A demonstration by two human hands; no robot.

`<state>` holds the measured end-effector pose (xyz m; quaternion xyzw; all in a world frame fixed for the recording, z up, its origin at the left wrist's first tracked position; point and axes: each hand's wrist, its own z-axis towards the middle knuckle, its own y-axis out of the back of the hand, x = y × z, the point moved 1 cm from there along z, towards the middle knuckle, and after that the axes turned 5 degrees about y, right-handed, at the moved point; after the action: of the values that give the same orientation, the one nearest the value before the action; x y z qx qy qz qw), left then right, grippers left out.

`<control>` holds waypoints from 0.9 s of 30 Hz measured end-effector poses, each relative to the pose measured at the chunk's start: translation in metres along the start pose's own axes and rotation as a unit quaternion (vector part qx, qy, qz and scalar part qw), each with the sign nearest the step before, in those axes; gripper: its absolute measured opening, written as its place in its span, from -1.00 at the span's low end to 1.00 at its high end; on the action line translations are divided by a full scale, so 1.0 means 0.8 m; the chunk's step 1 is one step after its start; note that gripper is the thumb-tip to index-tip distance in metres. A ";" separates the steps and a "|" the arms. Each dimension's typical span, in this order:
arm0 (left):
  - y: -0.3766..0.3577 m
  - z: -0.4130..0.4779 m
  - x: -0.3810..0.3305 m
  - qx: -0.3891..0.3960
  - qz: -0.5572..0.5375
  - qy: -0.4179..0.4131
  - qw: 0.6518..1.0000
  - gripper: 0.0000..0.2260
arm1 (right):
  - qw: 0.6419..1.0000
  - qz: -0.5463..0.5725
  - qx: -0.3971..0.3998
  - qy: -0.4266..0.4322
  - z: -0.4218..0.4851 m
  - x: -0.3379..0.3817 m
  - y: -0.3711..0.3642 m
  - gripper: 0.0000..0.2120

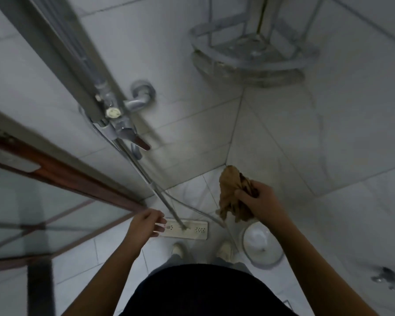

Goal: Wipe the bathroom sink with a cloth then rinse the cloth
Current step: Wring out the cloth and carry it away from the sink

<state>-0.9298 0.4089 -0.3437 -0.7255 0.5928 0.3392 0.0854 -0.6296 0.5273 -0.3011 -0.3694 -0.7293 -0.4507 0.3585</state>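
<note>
Right hand (258, 201) is gripping the brown cloth (232, 197), bunched up over the floor. Left hand (146, 223) is hanging open and empty above the mop (187, 229). I am seeing the tap (123, 124) ahead, bowl (261, 246) below.

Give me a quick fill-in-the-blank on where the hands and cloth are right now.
1. The brown cloth is bunched in the ____ hand.
2. The left hand is open and holds ____.
3. The flat mop head lies on the tiled ____.
4. The corner shelf is fixed to the ____.

Missing words: right; nothing; floor; wall
</note>
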 end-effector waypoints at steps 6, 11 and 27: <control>-0.048 -0.037 -0.120 0.095 0.019 -0.159 0.983 -0.90 | 0.998 0.028 -0.027 0.047 0.000 0.082 0.028 -0.71; -0.096 -0.110 -0.241 0.216 0.093 -0.382 0.894 -0.73 | 0.989 0.084 -0.032 0.114 -0.008 0.170 0.070 -0.77; -0.075 -0.107 -0.390 0.154 -0.052 -0.282 0.945 -0.80 | 0.981 -0.059 -0.019 0.185 0.020 0.233 0.189 -0.74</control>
<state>-0.8624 0.6307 -0.1107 -0.6080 0.5506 0.4296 0.3776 -0.5895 0.6306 -0.0876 -0.2427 -0.6625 -0.5455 0.4524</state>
